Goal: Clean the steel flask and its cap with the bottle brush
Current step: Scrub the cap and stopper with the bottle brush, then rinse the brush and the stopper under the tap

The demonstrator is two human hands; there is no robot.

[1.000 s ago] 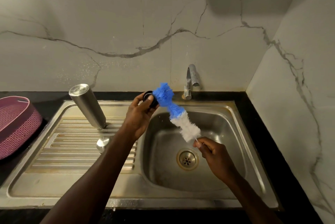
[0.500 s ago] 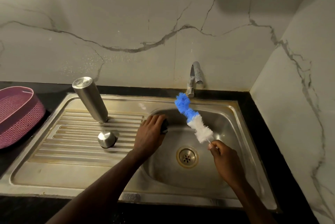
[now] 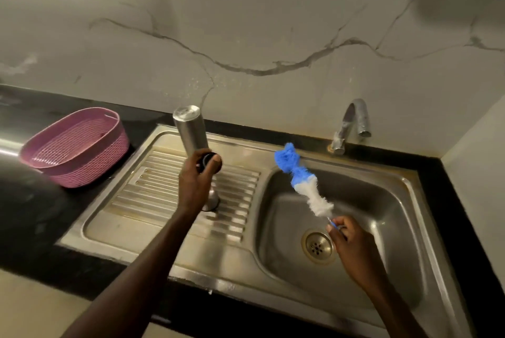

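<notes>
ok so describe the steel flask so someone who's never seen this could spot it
Start at the steel sink and look left to its ribbed draining board. The steel flask stands there upside down, beside the pink basket: the only tall plain metal cylinder.

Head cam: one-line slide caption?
Left hand holds black cap over drainboard near inverted steel flask; right hand holds bottle brush over sink basin.

Dim, warm indoor light is falling from above, leaving the marble wall (image 3: 246,23) greyish. Soft glare is glinting off the steel sink (image 3: 355,201) and tap (image 3: 352,124). Motion blur is smearing the whole frame slightly. Wide-angle distortion is bending the edges.
</notes>
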